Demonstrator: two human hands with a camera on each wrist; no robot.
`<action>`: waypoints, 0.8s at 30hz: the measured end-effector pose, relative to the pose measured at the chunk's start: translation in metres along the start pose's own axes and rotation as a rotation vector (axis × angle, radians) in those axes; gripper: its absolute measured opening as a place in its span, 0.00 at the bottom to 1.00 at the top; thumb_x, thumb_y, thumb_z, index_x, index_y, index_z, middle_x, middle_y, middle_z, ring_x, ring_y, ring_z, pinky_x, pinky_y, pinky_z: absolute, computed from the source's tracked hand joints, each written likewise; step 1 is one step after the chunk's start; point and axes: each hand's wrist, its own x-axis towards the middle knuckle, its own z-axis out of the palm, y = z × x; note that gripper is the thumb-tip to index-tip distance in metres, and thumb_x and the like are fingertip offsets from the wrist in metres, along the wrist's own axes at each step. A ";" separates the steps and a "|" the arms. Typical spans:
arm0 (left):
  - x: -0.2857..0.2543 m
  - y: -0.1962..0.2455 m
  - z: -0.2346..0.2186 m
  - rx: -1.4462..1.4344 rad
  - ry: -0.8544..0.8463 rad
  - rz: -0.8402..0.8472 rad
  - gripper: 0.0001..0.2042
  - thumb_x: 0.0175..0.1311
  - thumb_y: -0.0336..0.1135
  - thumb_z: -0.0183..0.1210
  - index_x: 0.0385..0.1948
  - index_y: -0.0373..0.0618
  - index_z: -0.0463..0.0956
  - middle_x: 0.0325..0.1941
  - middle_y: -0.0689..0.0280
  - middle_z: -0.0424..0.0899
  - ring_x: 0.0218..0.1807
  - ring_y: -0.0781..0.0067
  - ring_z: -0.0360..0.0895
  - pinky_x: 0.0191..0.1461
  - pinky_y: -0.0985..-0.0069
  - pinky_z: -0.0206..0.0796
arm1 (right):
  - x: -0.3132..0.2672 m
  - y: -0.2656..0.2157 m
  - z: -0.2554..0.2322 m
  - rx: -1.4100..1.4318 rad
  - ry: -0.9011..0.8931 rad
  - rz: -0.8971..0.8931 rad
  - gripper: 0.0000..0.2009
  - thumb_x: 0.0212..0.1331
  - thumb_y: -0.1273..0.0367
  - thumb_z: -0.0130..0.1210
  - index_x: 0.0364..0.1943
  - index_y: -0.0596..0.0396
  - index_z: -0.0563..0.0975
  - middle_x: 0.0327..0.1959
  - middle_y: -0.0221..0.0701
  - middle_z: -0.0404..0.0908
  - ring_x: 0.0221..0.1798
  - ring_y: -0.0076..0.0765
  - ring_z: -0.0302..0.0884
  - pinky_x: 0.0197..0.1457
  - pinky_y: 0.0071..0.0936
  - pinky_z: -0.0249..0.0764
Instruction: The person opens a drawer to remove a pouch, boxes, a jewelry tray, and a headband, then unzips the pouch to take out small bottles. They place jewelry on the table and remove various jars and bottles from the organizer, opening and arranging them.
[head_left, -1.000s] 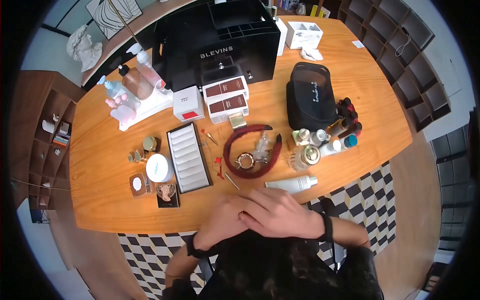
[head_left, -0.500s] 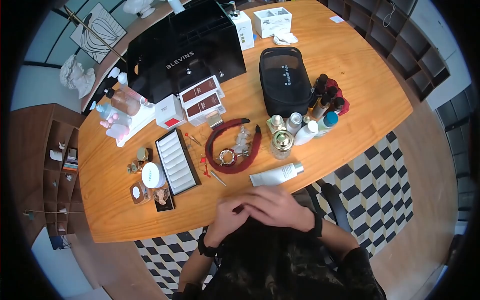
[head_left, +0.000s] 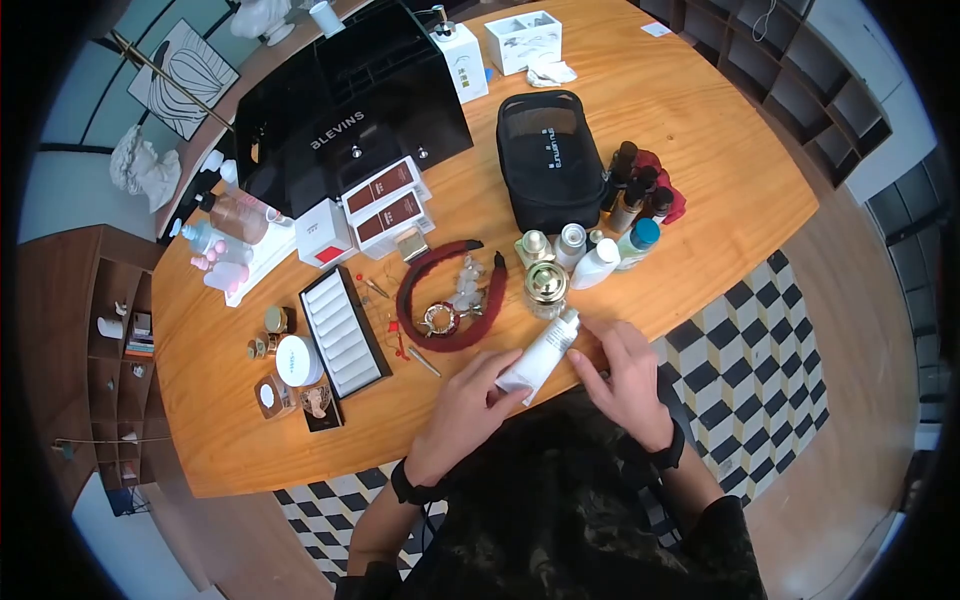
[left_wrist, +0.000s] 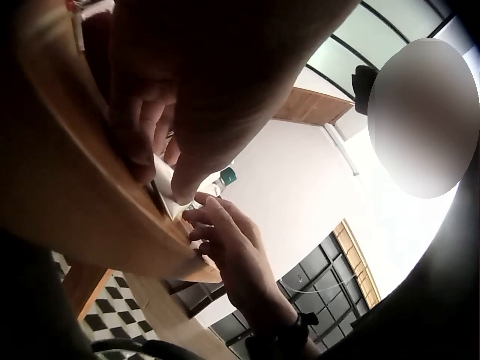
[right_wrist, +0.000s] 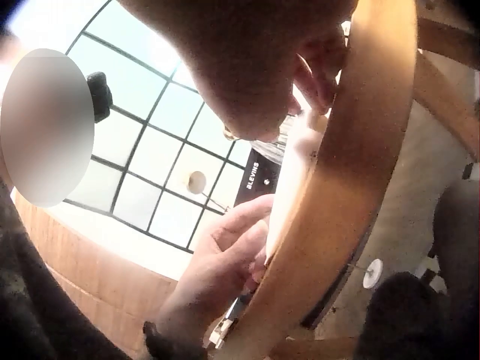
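I see the left hand with its grip pinched on the white tube, right hand loosely spread, no hold, near its cap, gold-lidded jar just past it.

A black pouch stands beside bottles on the table; a red headband lies near a tray.

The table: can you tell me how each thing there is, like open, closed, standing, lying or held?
Tube: slanting, held
Left hand: gripping the tube
Right hand: beside the tube; can't tell if touching
Headband: lying flat
Tray: open
Bag: standing, closed
Black box: upright
White jar: closed
Teal-capped bottle: standing, closed
Gold-topped bottle: standing, closed
White pump bottle: standing
Tissue: crumpled
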 end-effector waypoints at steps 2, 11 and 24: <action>-0.005 0.006 -0.006 0.040 -0.047 -0.052 0.22 0.66 0.32 0.73 0.61 0.42 0.82 0.49 0.59 0.88 0.29 0.74 0.82 0.36 0.76 0.76 | 0.002 -0.003 0.005 -0.010 0.027 -0.015 0.19 0.63 0.65 0.71 0.53 0.61 0.82 0.36 0.43 0.82 0.39 0.51 0.82 0.40 0.41 0.78; -0.019 0.006 -0.008 -0.004 -0.081 -0.085 0.20 0.67 0.33 0.73 0.60 0.44 0.84 0.36 0.60 0.90 0.30 0.72 0.84 0.38 0.72 0.76 | 0.015 -0.013 0.001 0.090 -0.069 0.226 0.17 0.64 0.64 0.71 0.49 0.62 0.81 0.31 0.39 0.83 0.26 0.40 0.83 0.31 0.34 0.78; -0.032 0.007 -0.028 -0.023 -0.167 -0.059 0.16 0.71 0.36 0.69 0.57 0.44 0.83 0.43 0.58 0.92 0.40 0.59 0.90 0.46 0.67 0.81 | 0.009 -0.056 -0.021 0.536 -0.216 0.300 0.15 0.65 0.74 0.71 0.53 0.60 0.81 0.42 0.37 0.90 0.42 0.29 0.90 0.46 0.27 0.85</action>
